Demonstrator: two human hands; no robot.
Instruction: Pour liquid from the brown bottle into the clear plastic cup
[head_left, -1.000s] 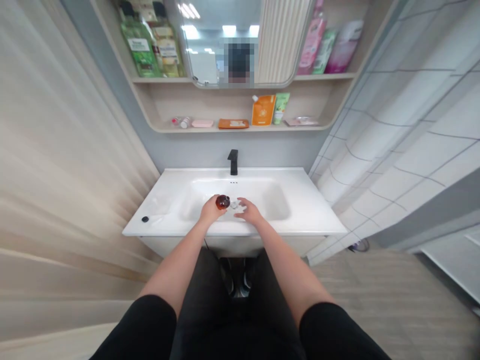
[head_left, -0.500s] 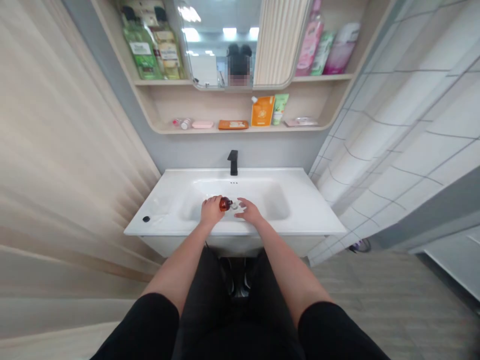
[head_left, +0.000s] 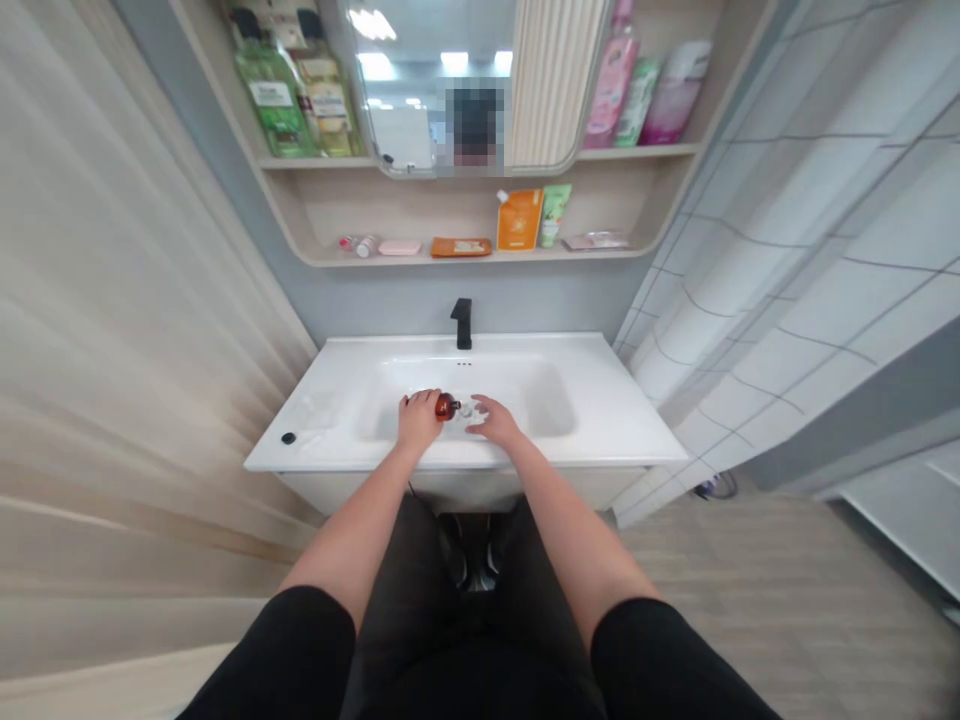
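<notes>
Both hands sit over my sink basin: left hand grips the amber bottle, tipped rightward toward my cupped, empty right hand.

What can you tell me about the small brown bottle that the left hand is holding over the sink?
The brown bottle is small, rounded and dark amber, with a glossy surface that looks like glass or clear plastic. It lies tipped on its side, its narrow end pointing toward the right hand. The left hand holds it in a closed grip over the basin of the white sink, below the black faucet. A small clear item sits by its mouth; it is too small to identify. No label is readable.
</notes>
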